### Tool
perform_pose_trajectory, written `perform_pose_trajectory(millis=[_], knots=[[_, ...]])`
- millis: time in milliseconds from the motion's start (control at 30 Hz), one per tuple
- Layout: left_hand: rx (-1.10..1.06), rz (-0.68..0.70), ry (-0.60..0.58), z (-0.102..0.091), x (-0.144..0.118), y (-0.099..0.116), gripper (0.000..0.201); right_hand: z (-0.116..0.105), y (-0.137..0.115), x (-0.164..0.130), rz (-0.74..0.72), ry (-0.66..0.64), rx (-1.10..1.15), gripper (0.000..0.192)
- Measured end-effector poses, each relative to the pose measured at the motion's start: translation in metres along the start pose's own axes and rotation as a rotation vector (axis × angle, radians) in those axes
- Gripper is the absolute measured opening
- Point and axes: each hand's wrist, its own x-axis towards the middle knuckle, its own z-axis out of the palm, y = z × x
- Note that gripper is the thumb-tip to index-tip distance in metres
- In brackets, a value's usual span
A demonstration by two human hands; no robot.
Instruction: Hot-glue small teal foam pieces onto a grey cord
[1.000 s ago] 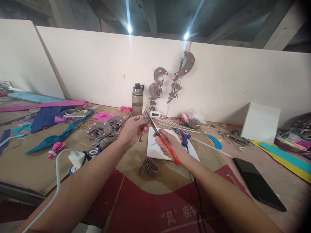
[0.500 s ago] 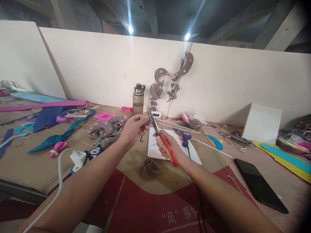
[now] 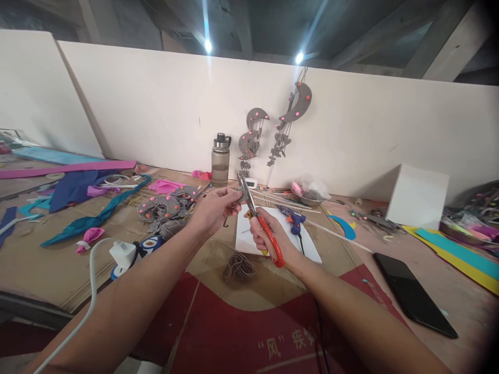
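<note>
While my right hand [image 3: 268,236] is wrapped around the red handles of the scissors [image 3: 257,221], the blades rise up and to the left from it, parted slightly, their tips reaching the small grey piece [image 3: 238,195] that my left hand [image 3: 212,208] pinches between thumb and fingertips. I cannot make out the shape of that piece; my fingers cover most of it. A thin dark hook [image 3: 225,222] hangs below the left hand, and whether it joins the piece I cannot tell. Just beyond the right hand a white sheet [image 3: 249,239] lies on the worktop [image 3: 58,270], partly hidden by that hand, with a blue glue gun [image 3: 293,218] resting on its far edge. Below both hands sits a coil of brown cord [image 3: 238,267]. Left of the left hand lies a heap of grey crescents [image 3: 167,208] dotted pink. Far to the right a black phone [image 3: 413,293] lies flat. Behind the hands stands a water bottle [image 3: 220,160] against the wall.
</note>
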Motion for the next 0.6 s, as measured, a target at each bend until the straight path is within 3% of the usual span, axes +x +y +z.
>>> perform_pose_trajectory(millis=[367,600], knots=[[-0.002,0.007,-0.021,0.0020,-0.0022,-0.0007,0.026,0.0028,-0.0073,-0.0037,-0.030,0.045,0.008,0.035],[-0.005,0.049,0.089,0.0053,-0.0025,0.0014,0.029,-0.0035,0.0001,0.0055,-0.147,0.106,0.082,0.037]])
